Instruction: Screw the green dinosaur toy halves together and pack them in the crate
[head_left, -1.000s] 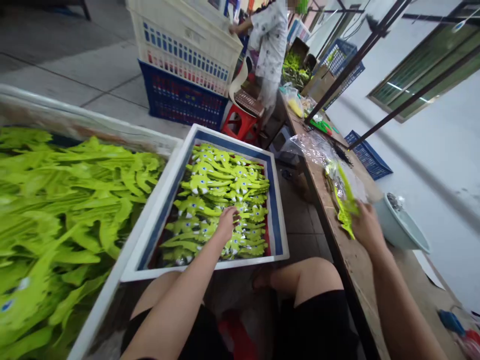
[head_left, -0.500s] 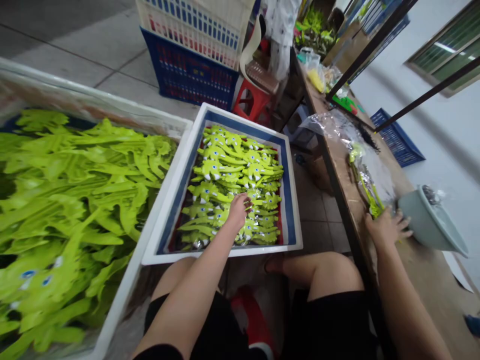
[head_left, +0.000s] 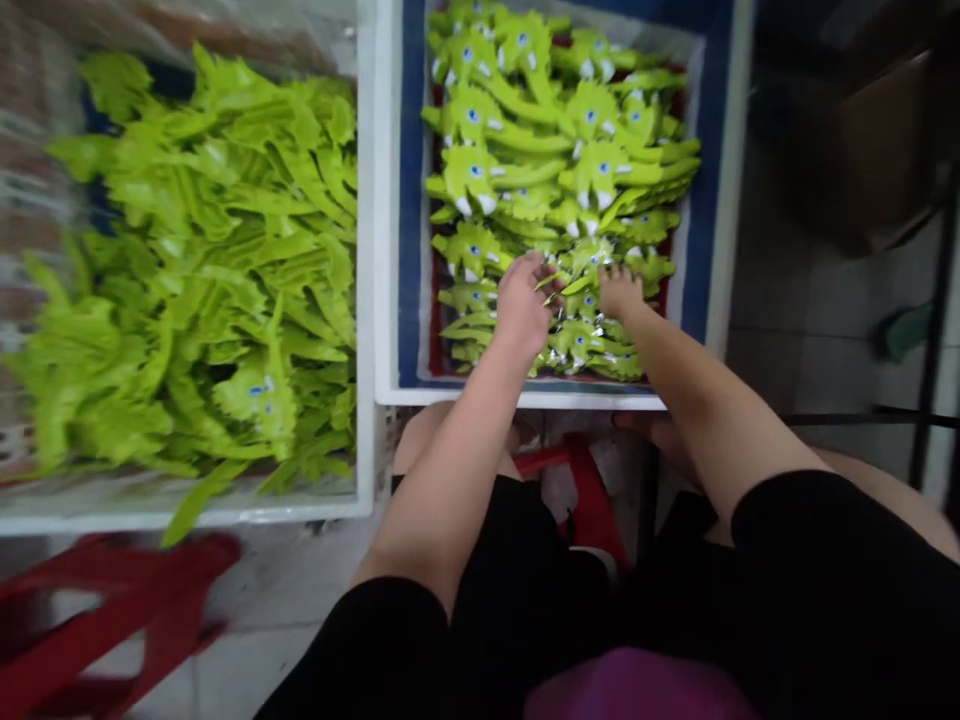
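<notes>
My left hand (head_left: 527, 298) is over the near part of a white-rimmed crate (head_left: 397, 392), half curled with its fingers apart, beside shiny bagged toys. Facing it from the right, my right hand (head_left: 621, 292) rests its spread fingers on the same toys. Between the two hands lies a lime-green, horned, dinosaur-like toy (head_left: 577, 285) in glossy clear film. Several more green toys (head_left: 596, 175) with blue eyes and white horns lie in stacked rows. Neither hand shows a clear grip.
A second white-rimmed crate (head_left: 366, 300) on the left holds a loose heap of green toy pieces (head_left: 225, 240); one hangs over its front rim. A red stool (head_left: 120, 620) is below it, and another red stool (head_left: 589, 490) shows between my legs. Dark table framing stands at right.
My right hand has left the table at the right and come into the toy crate beside my left hand. The view has turned left and down, so the table is out of sight.
</notes>
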